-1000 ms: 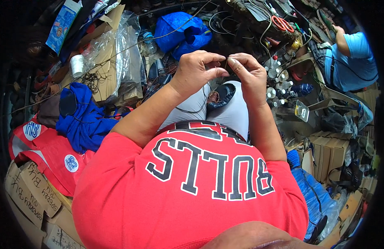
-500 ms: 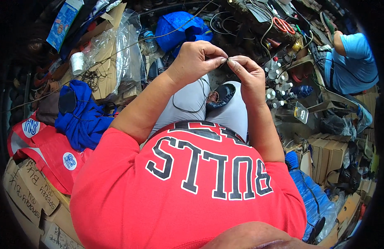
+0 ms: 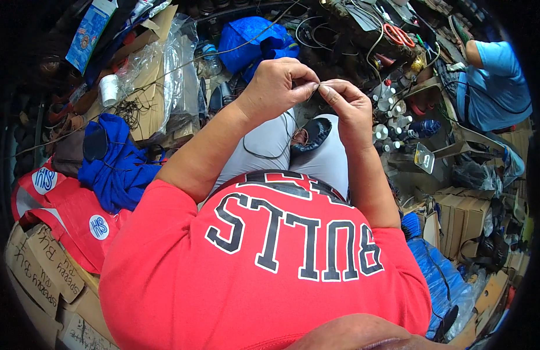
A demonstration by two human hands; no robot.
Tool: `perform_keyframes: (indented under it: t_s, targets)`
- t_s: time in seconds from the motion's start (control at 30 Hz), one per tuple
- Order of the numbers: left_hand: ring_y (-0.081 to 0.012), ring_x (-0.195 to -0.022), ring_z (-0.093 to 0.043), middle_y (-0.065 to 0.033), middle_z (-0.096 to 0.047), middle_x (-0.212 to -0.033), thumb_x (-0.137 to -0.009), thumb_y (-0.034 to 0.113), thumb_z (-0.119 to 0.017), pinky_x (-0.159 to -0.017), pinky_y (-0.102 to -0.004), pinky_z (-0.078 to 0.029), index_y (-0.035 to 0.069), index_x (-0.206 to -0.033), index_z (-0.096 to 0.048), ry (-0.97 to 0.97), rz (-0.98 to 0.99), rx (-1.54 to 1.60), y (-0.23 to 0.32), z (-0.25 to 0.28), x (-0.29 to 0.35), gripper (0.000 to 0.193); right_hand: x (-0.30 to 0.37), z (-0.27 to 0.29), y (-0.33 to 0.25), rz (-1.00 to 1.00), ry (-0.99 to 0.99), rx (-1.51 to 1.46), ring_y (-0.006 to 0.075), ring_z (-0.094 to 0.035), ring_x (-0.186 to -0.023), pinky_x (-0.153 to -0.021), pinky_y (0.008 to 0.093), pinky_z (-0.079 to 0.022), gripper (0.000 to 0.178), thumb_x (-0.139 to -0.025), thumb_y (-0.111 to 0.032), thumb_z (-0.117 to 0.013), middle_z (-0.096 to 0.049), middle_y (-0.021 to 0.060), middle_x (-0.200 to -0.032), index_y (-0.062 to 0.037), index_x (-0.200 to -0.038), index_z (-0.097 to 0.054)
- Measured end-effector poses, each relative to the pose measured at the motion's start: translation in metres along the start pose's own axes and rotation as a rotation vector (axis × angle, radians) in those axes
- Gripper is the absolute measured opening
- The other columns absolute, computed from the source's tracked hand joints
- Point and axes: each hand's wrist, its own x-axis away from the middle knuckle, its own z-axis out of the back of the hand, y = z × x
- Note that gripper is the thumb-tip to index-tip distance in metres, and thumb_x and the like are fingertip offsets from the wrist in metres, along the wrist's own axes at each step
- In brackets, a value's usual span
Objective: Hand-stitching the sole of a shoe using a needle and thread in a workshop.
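Above my lap, my left hand (image 3: 279, 87) and my right hand (image 3: 349, 105) meet fingertip to fingertip, each closed in a pinch of thumb and fingers. A thin dark thread (image 3: 250, 153) loops over my left thigh and up toward the fingers. Only a tiny dark bit of it shows between the fingertips; its exact hold is too small to make out. Below the hands, a dark shoe (image 3: 314, 135) with its opening facing up rests between my thighs, against the light grey trousers (image 3: 226, 166).
On the left are a white cup (image 3: 108, 90), tangled dark cord (image 3: 131, 111), blue cloth (image 3: 112, 175) and red bags (image 3: 77, 219). Ahead lies a blue bag (image 3: 246, 41). Several bottles (image 3: 386, 105), orange-handled scissors (image 3: 399, 35) and a person in blue (image 3: 494, 87) are at right.
Both hands stay pinched together at nearly the same place. The right fingertips have shifted very slightly downward.
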Motion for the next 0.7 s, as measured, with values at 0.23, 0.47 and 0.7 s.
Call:
perform_keyframes:
  t_s: [0.23,0.47,0.7]
  targets:
    - [-0.0146,-0.066,-0.056,-0.0071,-0.059,-0.071,-0.072,0.005,-0.066,-0.059,-0.0265,-0.045,0.002,-0.076,-0.064,0.028,-0.022,-0.027,0.001,-0.003,0.0,0.005,0.002,0.002,0.004,0.072,-0.01,0.125,0.0074,-0.057,-0.078,-0.069,0.0192,-0.045,0.016,-0.079,-0.008,-0.066,-0.062,0.0043,-0.09,-0.0001,-0.093,-0.065]
    - [-0.0072,-0.067,-0.052,0.0,-0.058,-0.071,-0.077,0.006,-0.064,-0.062,-0.0226,-0.043,0.001,-0.079,-0.063,0.003,0.204,0.324,-0.008,-0.006,0.001,0.005,-0.001,0.017,-0.002,-0.17,0.045,-0.011,0.01,-0.058,-0.082,-0.073,0.0207,-0.043,0.029,-0.086,-0.021,-0.059,-0.063,0.0056,-0.099,-0.0034,-0.11,-0.061]
    - [-0.0058,-0.069,-0.056,-0.001,-0.06,-0.075,-0.081,0.007,-0.061,-0.064,-0.0203,-0.046,0.001,-0.085,-0.061,-0.1,0.32,0.532,-0.007,-0.012,-0.001,0.007,-0.016,0.029,0.009,-0.294,-0.337,-0.068,0.0077,-0.057,-0.074,-0.067,0.0203,-0.043,0.022,-0.08,-0.018,-0.066,-0.065,0.0035,-0.088,-0.0026,-0.096,-0.064]
